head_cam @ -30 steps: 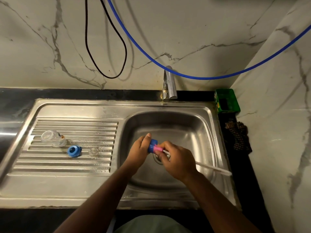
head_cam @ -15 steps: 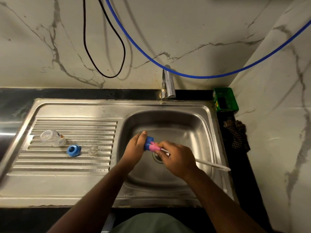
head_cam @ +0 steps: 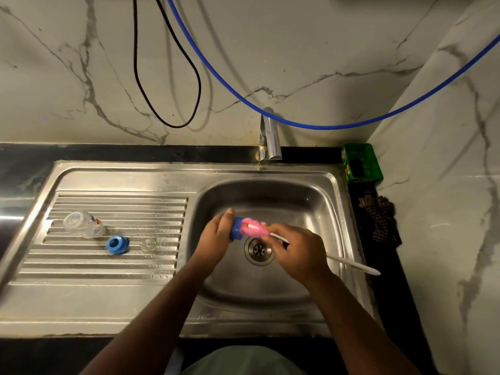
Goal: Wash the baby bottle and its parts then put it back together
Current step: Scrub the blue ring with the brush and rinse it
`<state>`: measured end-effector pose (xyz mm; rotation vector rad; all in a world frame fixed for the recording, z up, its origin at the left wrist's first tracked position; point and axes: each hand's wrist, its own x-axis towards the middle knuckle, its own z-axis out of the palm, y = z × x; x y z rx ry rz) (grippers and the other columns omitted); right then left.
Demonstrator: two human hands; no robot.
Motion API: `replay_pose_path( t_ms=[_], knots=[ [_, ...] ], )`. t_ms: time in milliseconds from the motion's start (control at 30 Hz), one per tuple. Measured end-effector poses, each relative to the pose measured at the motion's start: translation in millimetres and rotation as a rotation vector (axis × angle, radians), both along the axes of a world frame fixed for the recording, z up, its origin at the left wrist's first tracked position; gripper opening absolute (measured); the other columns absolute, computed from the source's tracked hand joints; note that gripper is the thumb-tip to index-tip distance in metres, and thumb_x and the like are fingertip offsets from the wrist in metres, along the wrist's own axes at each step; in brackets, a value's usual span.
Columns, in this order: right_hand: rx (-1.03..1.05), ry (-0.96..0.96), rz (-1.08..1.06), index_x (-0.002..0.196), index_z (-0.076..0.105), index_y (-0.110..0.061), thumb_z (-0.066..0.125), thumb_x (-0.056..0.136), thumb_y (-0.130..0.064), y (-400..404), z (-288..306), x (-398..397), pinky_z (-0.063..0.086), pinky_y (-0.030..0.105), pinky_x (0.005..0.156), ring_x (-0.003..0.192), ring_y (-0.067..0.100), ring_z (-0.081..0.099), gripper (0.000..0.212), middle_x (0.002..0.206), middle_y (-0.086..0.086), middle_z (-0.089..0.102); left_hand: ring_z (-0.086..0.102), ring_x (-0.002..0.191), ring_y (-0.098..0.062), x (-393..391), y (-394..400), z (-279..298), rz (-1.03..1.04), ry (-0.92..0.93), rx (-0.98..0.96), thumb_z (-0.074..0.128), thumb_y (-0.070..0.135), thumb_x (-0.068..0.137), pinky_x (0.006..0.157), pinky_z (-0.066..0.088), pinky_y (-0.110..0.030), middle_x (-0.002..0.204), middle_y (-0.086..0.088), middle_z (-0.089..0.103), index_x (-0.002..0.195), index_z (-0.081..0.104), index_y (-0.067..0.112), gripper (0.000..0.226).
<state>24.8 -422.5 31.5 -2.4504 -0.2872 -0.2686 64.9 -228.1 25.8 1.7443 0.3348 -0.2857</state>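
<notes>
Drainboard, ribbed steel, left of the basin: carries three loose parts. Clear bottle body lies on its side at the far left. Blue ring sits just right of it, nearer the front edge, opening upward. Small clear teat rests beside the ring, apart from it.

Basin, steel, with round drain at its floor. Held above the drain: blue cap, gripped by the left hand with fingers curled round it. Pink brush head is pushed against the cap's open end. Right hand grips the white brush handle near the head, fingers closed round it; the handle's free end reaches out over the basin's right rim.

Tap stands at the back edge. Blue hose and black cable hang on the marble wall. Green tub sits in the right corner, dark checked cloth in front of it.
</notes>
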Motion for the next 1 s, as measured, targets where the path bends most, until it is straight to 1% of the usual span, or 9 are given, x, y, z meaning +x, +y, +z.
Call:
replay_pose_path(
  t_ms=[133, 233, 333, 467, 600, 700, 833, 933, 1000],
  knots=[
    [-0.058, -0.044, 0.008, 0.108, 0.075, -0.031, 0.075, 0.089, -0.042, -1, 5, 7, 0.041, 0.016, 0.067, 0.073, 0.012, 0.067, 0.022, 0.091, -0.010, 0.077, 0.065, 0.065, -0.002, -4, -8, 3, -0.078, 0.012, -0.001, 0.044, 0.044, 0.110, 0.065, 0.050, -0.020, 0.077, 0.000, 0.069, 0.098, 0.070, 0.014, 0.041],
    [-0.009, -0.067, -0.041, 0.104, 0.076, -0.029, 0.073, 0.090, -0.041, 5, 4, 7, 0.045, 0.019, 0.068, 0.078, 0.012, 0.067, 0.018, 0.092, -0.009, 0.077, 0.066, 0.069, -0.006, 2, -4, 7, -0.097, -0.048, 0.085, 0.046, 0.052, 0.107, 0.072, 0.053, -0.031, 0.079, 0.000, 0.069, 0.094, 0.068, 0.020, 0.041],
    [-0.074, -0.190, 0.082, 0.105, 0.077, -0.023, 0.075, 0.090, -0.031, 6, -4, 2, 0.051, 0.025, 0.071, 0.078, 0.017, 0.067, 0.018, 0.093, -0.004, 0.076, 0.064, 0.071, -0.016, 3, 1, 5, -0.105, -0.032, 0.067, 0.047, 0.055, 0.102, 0.077, 0.054, -0.042, 0.075, -0.001, 0.067, 0.086, 0.067, 0.021, 0.042],
    [-0.039, -0.130, 0.006, 0.103, 0.078, -0.022, 0.079, 0.085, -0.026, 4, -9, -1, 0.045, 0.018, 0.070, 0.077, 0.014, 0.065, 0.019, 0.090, -0.004, 0.075, 0.065, 0.071, -0.014, 0, -6, 1, -0.119, 0.011, 0.070, 0.048, 0.045, 0.108, 0.074, 0.054, -0.035, 0.076, -0.003, 0.069, 0.092, 0.069, 0.018, 0.038],
    [-0.162, -0.153, 0.135, 0.103, 0.077, -0.022, 0.077, 0.087, -0.029, 1, -9, 3, 0.050, 0.029, 0.069, 0.079, 0.017, 0.064, 0.017, 0.093, -0.004, 0.074, 0.062, 0.065, -0.010, 2, -2, -2, -0.105, 0.022, 0.059, 0.047, 0.039, 0.110, 0.069, 0.051, -0.031, 0.072, -0.001, 0.066, 0.089, 0.071, 0.014, 0.041],
    [-0.032, -0.004, -0.001, 0.109, 0.076, -0.025, 0.069, 0.090, -0.040, 1, -7, 5, 0.052, 0.024, 0.072, 0.082, 0.016, 0.069, 0.024, 0.095, -0.006, 0.076, 0.063, 0.061, 0.000, 1, -8, -1, -0.139, 0.011, 0.059, 0.046, 0.040, 0.110, 0.063, 0.049, -0.018, 0.075, 0.001, 0.068, 0.095, 0.068, 0.016, 0.036],
    [0.024, 0.021, 0.070, 0.118, 0.074, -0.028, 0.064, 0.094, -0.047, 9, 1, 0, 0.058, 0.028, 0.073, 0.086, 0.013, 0.072, 0.032, 0.101, -0.007, 0.078, 0.062, 0.065, -0.010, 4, -2, 1, -0.078, -0.013, 0.035, 0.045, 0.039, 0.111, 0.067, 0.051, -0.027, 0.069, 0.001, 0.065, 0.086, 0.067, 0.017, 0.040],
    [0.108, 0.068, -0.053, 0.114, 0.075, -0.029, 0.064, 0.096, -0.048, 6, 3, 0, 0.055, 0.021, 0.070, 0.083, 0.008, 0.070, 0.028, 0.096, -0.010, 0.078, 0.065, 0.068, -0.009, -5, -9, -1, -0.125, -0.011, 0.009, 0.047, 0.040, 0.110, 0.068, 0.054, -0.025, 0.075, 0.000, 0.068, 0.095, 0.067, 0.017, 0.034],
    [0.110, 0.110, -0.016, 0.116, 0.073, -0.029, 0.063, 0.096, -0.050, 10, 6, -4, 0.056, 0.022, 0.069, 0.083, 0.009, 0.071, 0.030, 0.096, -0.010, 0.077, 0.064, 0.068, -0.008, -3, -6, -3, -0.113, -0.049, 0.046, 0.047, 0.039, 0.110, 0.071, 0.055, -0.029, 0.077, -0.001, 0.068, 0.094, 0.067, 0.017, 0.034]
  ],
)
